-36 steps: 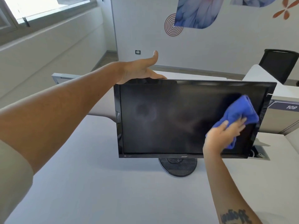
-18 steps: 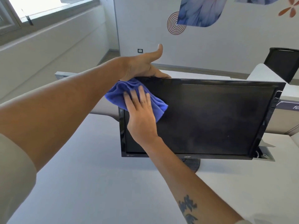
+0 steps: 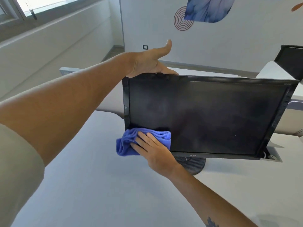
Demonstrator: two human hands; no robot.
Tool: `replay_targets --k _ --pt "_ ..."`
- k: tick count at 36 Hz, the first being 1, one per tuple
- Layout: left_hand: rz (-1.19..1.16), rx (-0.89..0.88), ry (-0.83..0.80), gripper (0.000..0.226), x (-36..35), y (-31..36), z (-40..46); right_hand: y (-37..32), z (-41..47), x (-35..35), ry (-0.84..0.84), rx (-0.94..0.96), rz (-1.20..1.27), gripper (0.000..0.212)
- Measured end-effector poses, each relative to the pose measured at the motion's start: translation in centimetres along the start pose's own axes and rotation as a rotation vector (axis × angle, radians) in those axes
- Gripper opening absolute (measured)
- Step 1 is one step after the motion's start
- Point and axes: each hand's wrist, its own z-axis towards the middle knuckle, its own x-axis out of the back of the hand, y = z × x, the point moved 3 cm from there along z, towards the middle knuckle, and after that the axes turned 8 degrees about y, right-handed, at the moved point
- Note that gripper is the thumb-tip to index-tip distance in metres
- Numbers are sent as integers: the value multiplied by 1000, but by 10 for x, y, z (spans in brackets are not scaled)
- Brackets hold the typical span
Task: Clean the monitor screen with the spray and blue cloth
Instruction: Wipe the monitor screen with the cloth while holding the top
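Observation:
A black monitor (image 3: 213, 115) stands on a round base on the white desk, its dark screen facing me. My left hand (image 3: 149, 63) rests on the monitor's top left edge, thumb raised, fingers over the back. My right hand (image 3: 154, 151) presses a bunched blue cloth (image 3: 126, 145) against the screen's bottom left corner; part of the cloth hangs past the frame. No spray bottle is in view.
The white desk (image 3: 91, 185) spreads in front of the monitor. A cable opening (image 3: 270, 156) sits in the desk behind the monitor's right corner. A black chair (image 3: 290, 56) stands at the far right, another white desk behind.
My right hand has swept the cloth from the right side of the screen to the top left, then down to the bottom left corner. My left hand has stayed on the top edge.

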Motion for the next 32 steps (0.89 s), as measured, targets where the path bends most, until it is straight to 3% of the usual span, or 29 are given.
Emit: replay_targets --k 8,11,15,18,23,28,32 --pt "27 50 42 98 1 -6 7 10 -64 13 -57 -101 34 60" --pt "7 24 79 84 1 -8 13 23 -79 29 -50 -122 35 54" --pt "23 -1 121 93 2 -10 16 39 -109 49 -90 -122 8 57" --pt "36 3 114 89 0 -9 16 55 -135 66 -150 -97 -57 44" --pt "43 -10 123 91 1 -11 17 89 -174 100 -266 -177 -146 54" --pt "73 -13 136 89 0 -10 15 122 -225 136 -222 -417 -242 51" --pt "94 -1 133 91 -2 -10 13 148 -256 166 -215 -771 -248 47"
